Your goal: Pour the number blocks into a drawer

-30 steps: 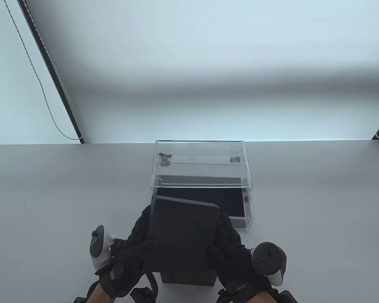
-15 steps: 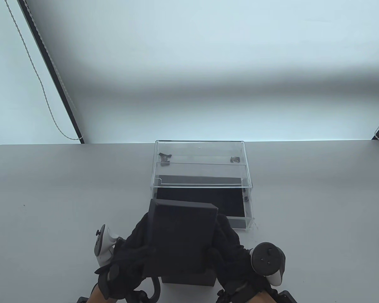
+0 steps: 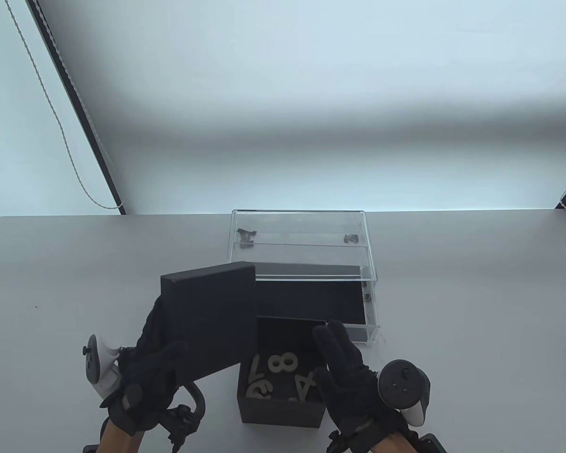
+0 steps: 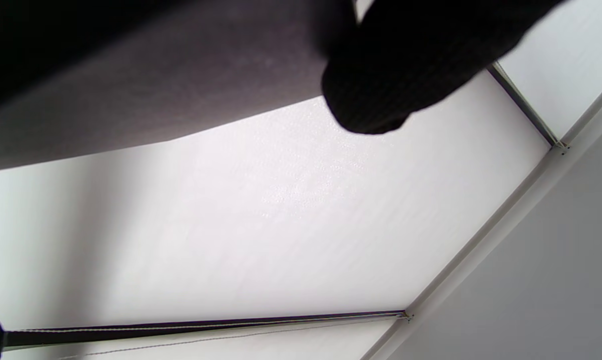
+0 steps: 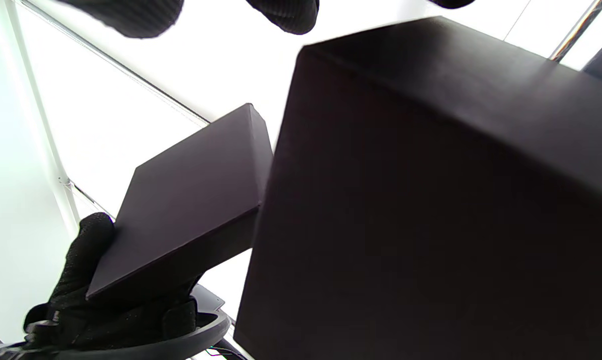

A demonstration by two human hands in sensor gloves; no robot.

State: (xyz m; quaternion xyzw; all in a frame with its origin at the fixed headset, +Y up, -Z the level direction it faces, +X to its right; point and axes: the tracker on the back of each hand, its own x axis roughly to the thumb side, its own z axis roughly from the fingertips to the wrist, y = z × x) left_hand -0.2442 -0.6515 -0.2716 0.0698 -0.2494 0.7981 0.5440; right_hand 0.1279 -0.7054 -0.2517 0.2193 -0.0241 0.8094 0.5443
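— What's the left hand (image 3: 141, 377) got?
— The matte black lid (image 3: 210, 321), gripped and tilted, off the box (image 3: 283, 410).
— And the numbers (image 3: 283, 363)?
— Pale cutouts, in the box, upright and open. The right hand (image 3: 349, 373) rests on its side, fingers loose. The clear drawer (image 3: 370, 306) lies beyond, pulled toward us.

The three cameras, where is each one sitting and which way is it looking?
Table view: sits high, looks down at the table, open box, drawer; shows both hands.
Left wrist view: on the left wrist, looks upward past the lid; shows a gloved fingertip.
Right wrist view: on the right wrist, low beside the box; shows the left hand.
Shared: the lid, in all three.
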